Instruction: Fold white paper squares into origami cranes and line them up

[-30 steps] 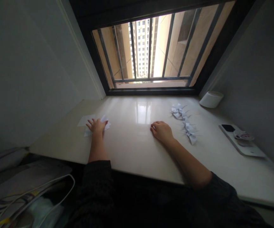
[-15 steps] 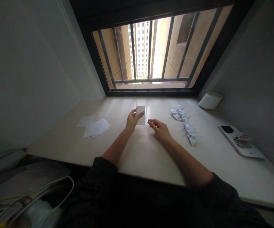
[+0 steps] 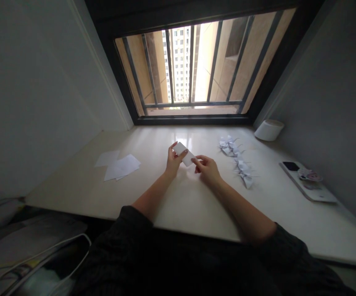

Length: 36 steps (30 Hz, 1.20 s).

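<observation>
A small white rectangle of folded paper (image 3: pixel 184 153) is held tilted above the pale sill, near the middle. My left hand (image 3: pixel 174 159) grips its left side, thumb on top and fingers beneath. At its lower right end, my right hand (image 3: pixel 206 167) pinches the corner between thumb and fingers. Flat white paper sheets (image 3: pixel 124 166) lie overlapping to the left of my hands. On the right runs a row of several folded paper pieces (image 3: pixel 242 167) with thin pointed ends, apart from my right hand.
The pale sill (image 3: pixel 171 205) ends at a front edge close to my body. A phone (image 3: pixel 309 183) with a round attachment lies at the right. Behind it, a white cup-like object (image 3: pixel 268 130) stands by the wall. A barred window (image 3: pixel 193 119) closes off the back.
The folded paper has turned from upright to slanting, its lower end toward the right. My right hand, apart from it before, now grips that end. The view has shifted slightly.
</observation>
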Motion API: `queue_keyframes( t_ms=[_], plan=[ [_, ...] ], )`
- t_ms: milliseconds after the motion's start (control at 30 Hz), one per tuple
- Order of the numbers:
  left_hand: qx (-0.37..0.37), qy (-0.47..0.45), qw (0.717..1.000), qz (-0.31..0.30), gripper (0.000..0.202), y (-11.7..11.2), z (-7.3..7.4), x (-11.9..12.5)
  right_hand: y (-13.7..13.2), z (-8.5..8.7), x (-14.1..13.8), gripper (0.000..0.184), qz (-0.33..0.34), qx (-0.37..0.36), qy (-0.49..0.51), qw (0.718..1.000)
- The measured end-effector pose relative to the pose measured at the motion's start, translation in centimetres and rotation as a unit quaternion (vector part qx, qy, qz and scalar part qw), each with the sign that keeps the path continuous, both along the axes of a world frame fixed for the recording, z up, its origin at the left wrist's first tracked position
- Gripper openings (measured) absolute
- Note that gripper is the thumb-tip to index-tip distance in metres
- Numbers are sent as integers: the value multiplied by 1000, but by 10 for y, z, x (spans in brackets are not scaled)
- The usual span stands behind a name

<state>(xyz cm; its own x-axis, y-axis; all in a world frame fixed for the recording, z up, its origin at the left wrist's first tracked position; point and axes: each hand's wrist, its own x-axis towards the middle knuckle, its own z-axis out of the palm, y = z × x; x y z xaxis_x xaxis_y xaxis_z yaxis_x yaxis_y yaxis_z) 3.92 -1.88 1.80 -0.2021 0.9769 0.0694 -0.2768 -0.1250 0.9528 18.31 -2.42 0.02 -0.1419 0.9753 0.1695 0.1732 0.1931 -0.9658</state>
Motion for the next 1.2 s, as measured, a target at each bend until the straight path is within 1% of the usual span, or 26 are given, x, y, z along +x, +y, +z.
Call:
queue_keyframes(
  t_ms=[67, 167, 267, 367, 467, 567, 633, 767, 900, 1033, 1200],
  plan=[
    [0, 17, 1000, -6, 68, 0, -1, -1, 3, 1, 2, 43, -12, -12, 50, 999],
    [7, 72, 997, -9, 62, 1, -4, -4, 7, 4, 5, 41, -25, -9, 99, 995],
    [22, 121, 992, -9, 65, 2, -9, -7, 11, 5, 8, 41, -58, 4, 109, 992],
    [24, 150, 988, -3, 71, 5, -14, -11, 14, 6, 11, 41, -91, 14, 102, 991],
    [5, 139, 990, -14, 74, 10, -19, -13, 17, 6, 14, 40, -110, 23, 110, 988],
    [-16, 113, 992, -56, 63, 14, -21, -14, 19, 7, 17, 36, -109, 30, 145, 983],
    [-18, 107, 992, -66, 56, 15, -22, -15, 21, 6, 17, 34, -105, 29, 173, 979],
    [5, 110, 993, -33, 45, 16, -21, -16, 26, 1, 18, 33, -95, 13, 222, 970],
    [6, 125, 992, -12, 40, 17, -21, -17, 30, -1, 17, 33, -92, 4, 247, 965],
    [9, 132, 991, 16, 38, 16, -20, -16, 27, 3, 15, 33, -95, -2, 230, 969],
    [8, 103, 994, 37, 41, 15, -16, -13, 24, 6, 13, 32, -114, 0, 185, 976]
  ],
)
